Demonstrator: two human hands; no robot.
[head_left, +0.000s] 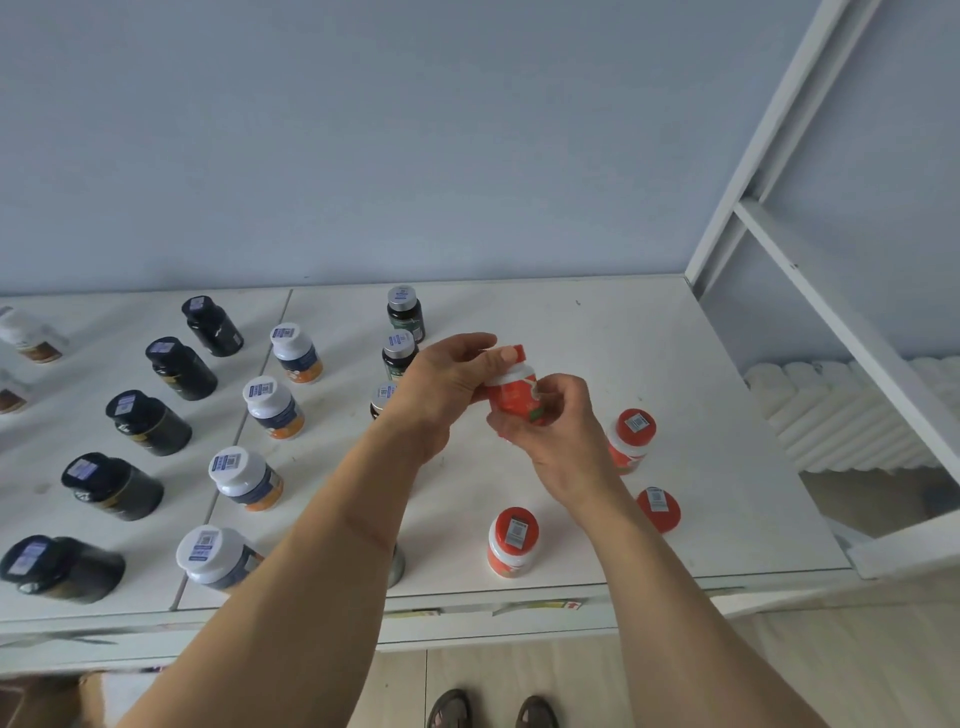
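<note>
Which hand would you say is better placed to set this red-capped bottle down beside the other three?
Probably the right hand: it grips the red-capped bottle by its body, on the side nearest the three standing red-capped bottles. The left hand pinches only its top.

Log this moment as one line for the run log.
left hand: pinches cap of orange bottle | right hand: grips bottle body | bottle: held above table

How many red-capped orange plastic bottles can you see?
4 red-capped orange plastic bottles: one held by the left hand and right hand; three standing on the white table nearby.
</note>
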